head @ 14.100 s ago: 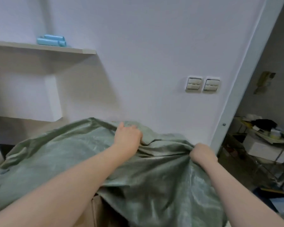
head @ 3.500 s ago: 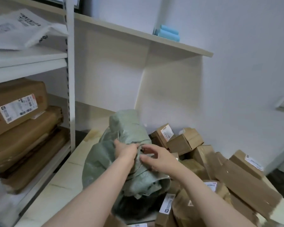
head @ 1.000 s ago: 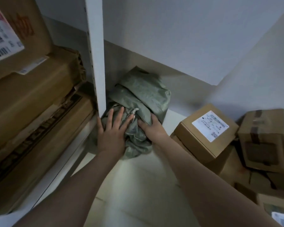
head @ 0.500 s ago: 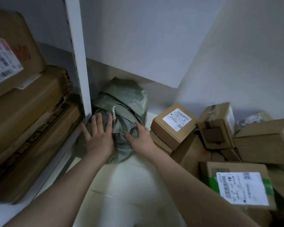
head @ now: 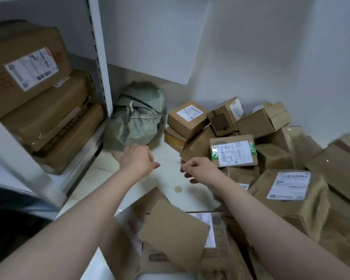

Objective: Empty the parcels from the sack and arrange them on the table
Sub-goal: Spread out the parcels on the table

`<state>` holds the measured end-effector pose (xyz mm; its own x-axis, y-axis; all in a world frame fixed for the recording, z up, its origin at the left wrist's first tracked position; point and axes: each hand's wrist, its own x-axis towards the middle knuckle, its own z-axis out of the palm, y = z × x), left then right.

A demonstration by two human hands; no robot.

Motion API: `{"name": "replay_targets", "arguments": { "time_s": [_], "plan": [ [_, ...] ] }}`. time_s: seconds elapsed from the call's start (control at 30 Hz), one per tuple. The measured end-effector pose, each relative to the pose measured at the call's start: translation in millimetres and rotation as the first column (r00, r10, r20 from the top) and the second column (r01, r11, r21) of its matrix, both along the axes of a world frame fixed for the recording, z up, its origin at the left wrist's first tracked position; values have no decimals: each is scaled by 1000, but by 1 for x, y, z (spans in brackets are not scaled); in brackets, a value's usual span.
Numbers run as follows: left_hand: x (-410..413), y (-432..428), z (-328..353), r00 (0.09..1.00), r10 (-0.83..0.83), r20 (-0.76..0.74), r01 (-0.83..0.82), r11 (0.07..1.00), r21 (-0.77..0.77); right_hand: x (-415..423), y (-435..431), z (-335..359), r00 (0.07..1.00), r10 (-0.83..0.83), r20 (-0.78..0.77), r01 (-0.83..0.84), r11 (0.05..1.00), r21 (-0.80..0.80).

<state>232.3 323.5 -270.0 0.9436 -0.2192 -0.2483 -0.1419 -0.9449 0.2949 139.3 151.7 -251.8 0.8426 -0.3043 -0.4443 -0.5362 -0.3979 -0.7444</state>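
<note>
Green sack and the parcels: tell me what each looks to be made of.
Green sack: probably woven plastic fabric, dull with a faint sheen; fine weave, crumpled folds and a stitched hem show. Parcels: brown cardboard, matte, square-edged; several carry glossy clear tape and white paper labels.

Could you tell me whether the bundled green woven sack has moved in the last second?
No: the bundled green woven sack still sits in the corner against the white shelf upright.

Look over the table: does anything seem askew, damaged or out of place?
The cardboard parcels lie in a jumbled heap on the right, tilted and overlapping rather than arranged. The green sack sits crumpled in the back corner beside the shelf post.
</note>
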Motion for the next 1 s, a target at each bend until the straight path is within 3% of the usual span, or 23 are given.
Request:
{"name": "replay_targets", "arguments": {
  "time_s": [0.13,0.23,0.3,0.37,0.43,0.47,0.63,0.73,0.83,0.93,1.0],
  "plan": [
    [-39,15,-3,986,14,-166,-5,999,53,-33,15,20,982,185,28,-183,981,-65],
    [-58,29,-12,983,33,-181,-24,998,50,-52,37,35,917,395,45,-384,910,-156],
    [-69,38,-16,978,32,-207,-16,997,80,-65,53,40,810,587,2,-568,784,-250],
    [-79,45,-18,968,-1,-249,45,984,170,-77,69,36,656,739,-154,-734,578,-355],
    [-88,50,-19,949,-31,-315,118,958,260,-85,79,27,564,768,-302,-796,409,-446],
    [-93,52,-19,938,-38,-346,142,950,280,-87,81,24,561,758,-333,-792,375,-481],
    [-106,58,-25,911,-59,-407,158,964,215,-80,72,25,698,628,-343,-705,520,-483],
    [-113,64,-33,917,-82,-390,178,960,217,-68,51,30,840,451,-302,-542,729,-419],
    [-122,70,-42,895,-75,-439,209,941,266,-54,22,28,963,166,-211,-222,933,-281],
    [-141,64,-53,873,-61,-484,259,899,354,-46,10,18,993,-81,-91,59,974,-217],
    [-153,60,-63,901,-81,-427,262,884,387,-44,11,15,994,-95,-50,83,976,-202]
  ]
}}
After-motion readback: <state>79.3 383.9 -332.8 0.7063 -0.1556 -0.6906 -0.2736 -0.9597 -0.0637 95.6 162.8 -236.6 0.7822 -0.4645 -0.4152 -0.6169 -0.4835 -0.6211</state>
